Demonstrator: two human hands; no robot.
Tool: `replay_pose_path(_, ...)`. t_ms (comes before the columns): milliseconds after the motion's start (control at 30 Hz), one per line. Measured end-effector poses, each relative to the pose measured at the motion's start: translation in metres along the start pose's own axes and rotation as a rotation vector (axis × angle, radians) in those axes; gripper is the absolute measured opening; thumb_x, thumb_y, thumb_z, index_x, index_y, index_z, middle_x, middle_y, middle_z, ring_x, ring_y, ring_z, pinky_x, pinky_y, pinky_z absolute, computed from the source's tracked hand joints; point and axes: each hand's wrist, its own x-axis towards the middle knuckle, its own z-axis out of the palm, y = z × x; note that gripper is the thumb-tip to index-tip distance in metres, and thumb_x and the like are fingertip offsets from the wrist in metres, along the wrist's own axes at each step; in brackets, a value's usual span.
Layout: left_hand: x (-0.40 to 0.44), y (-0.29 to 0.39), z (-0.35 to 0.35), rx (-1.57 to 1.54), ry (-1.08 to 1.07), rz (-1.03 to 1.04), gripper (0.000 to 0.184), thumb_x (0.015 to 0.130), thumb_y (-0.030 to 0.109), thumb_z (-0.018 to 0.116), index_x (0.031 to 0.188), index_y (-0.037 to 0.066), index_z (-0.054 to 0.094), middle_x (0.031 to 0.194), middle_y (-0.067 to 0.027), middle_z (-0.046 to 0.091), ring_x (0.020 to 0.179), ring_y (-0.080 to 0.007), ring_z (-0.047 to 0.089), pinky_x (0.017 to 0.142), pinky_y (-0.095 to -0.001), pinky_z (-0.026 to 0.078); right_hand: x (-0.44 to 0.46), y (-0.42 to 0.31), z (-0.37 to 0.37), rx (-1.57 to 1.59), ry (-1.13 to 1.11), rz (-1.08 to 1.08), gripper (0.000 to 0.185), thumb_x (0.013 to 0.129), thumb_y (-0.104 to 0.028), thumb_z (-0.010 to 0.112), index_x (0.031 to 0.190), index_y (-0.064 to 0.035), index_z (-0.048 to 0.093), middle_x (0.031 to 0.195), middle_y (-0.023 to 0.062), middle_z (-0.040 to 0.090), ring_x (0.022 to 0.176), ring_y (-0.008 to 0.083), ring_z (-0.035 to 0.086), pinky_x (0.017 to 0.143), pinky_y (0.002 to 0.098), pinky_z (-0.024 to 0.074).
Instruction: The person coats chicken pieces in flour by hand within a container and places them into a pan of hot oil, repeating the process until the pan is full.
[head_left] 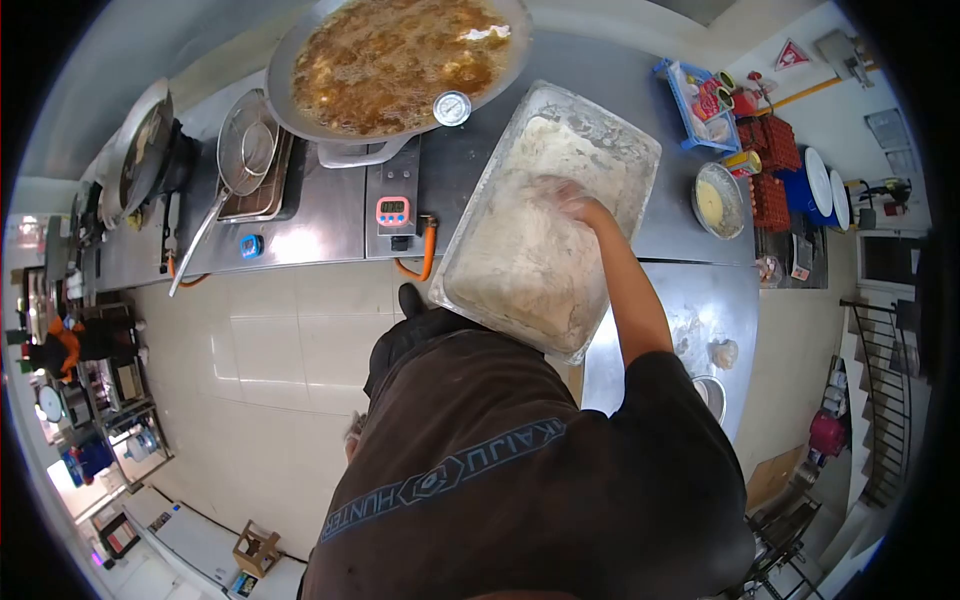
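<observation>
My right hand (563,197) is over the upper part of a large clear tub of pale flour, smeared by motion, so its fingers and anything in them cannot be made out. The tub (628,140) lies at a slant across the counter's front edge, its walls dusted white, and the flour (520,262) is heaped in its near part. My left hand (354,436) hangs low beside my body, mostly hidden by the shirt. Nearest to it is the tiled floor.
A wide pan of bubbling brown oil (400,65) with a dial thermometer (452,108) stands behind left. Left are a strainer (247,150) and a pink timer (393,212). Right are a bowl of yellow batter (710,204) and a blue basket (684,107). An orange hose (430,250) hangs over the edge.
</observation>
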Motion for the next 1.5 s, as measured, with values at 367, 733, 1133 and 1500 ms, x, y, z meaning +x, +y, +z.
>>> replay_pose_path(367, 0.033, 0.07, -0.001, -0.05, -0.043, 0.086, 0.043, 0.083, 0.044, 0.051, 0.098, 0.004, 0.053, 0.093, -0.011, 0.054, 0.09, -0.0274, 0.049, 0.08, -0.0406, 0.042, 0.0, -0.033, 0.054, -0.785, 0.063, -0.136, 0.027, 0.078, -0.019, 0.04, 0.081, 0.0001, 0.058, 0.075, 0.0211, 0.058, 0.072, 0.0296, 0.057, 0.07, 0.0403, 0.0451)
replay_pose_path(733, 0.058, 0.068, -0.04, -0.029, 0.116, 0.018, 0.043, 0.084, 0.044, 0.05, 0.1, 0.004, 0.052, 0.095, -0.0102, 0.053, 0.091, -0.0263, 0.048, 0.083, -0.0392, 0.04, -0.085, -0.066, 0.013, 0.087, -0.103, 0.003, 0.032, 0.08, -0.027, 0.048, 0.098, -0.0019, 0.055, 0.108, 0.0166, 0.054, 0.094, 0.027, 0.053, 0.083, 0.0355, 0.0405)
replay_pose_path(1133, 0.012, 0.123, -0.056, 0.047, 0.039, 0.251, 0.051, 0.083, 0.045, 0.051, 0.109, 0.002, 0.049, 0.105, -0.0097, 0.051, 0.097, -0.027, 0.046, 0.085, -0.0369, 0.038, 0.008, -0.056, 0.017, -0.571, 0.249, 0.253, 0.026, 0.075, -0.019, 0.046, 0.089, -0.002, 0.06, 0.092, 0.0177, 0.06, 0.08, 0.0299, 0.058, 0.073, 0.0382, 0.0457)
replay_pose_path(1500, 0.031, 0.134, -0.044, 0.009, 0.096, 0.029, 0.048, 0.083, 0.047, 0.049, 0.104, 0.004, 0.051, 0.099, -0.0088, 0.053, 0.091, -0.0251, 0.048, 0.082, -0.0364, 0.039, -0.032, -0.079, -0.016, -0.259, 0.203, 0.5, 0.018, 0.076, -0.018, 0.052, 0.089, -0.0085, 0.061, 0.091, 0.0093, 0.061, 0.081, 0.0203, 0.057, 0.073, 0.0318, 0.0444)
